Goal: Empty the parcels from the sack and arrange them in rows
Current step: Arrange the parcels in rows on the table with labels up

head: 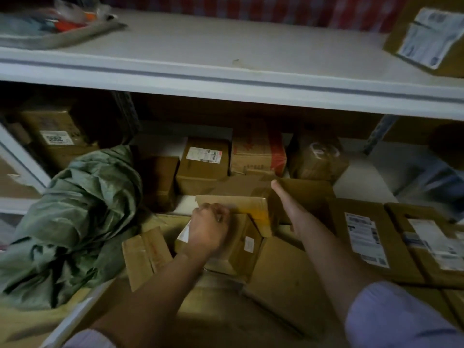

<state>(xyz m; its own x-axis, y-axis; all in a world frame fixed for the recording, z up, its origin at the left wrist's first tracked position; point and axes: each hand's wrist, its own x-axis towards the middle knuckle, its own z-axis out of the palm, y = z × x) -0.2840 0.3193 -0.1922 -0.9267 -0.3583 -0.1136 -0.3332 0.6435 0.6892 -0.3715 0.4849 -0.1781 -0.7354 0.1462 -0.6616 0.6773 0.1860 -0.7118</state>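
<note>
Left hand [209, 228] grips the box [241, 222], right hand [288, 204] flat against it; crowded shelf, it could snag neighbours and topple.

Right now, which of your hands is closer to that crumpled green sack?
Left. The left hand grips a cardboard parcel just right of the green sack; the right hand is farther right.
</note>
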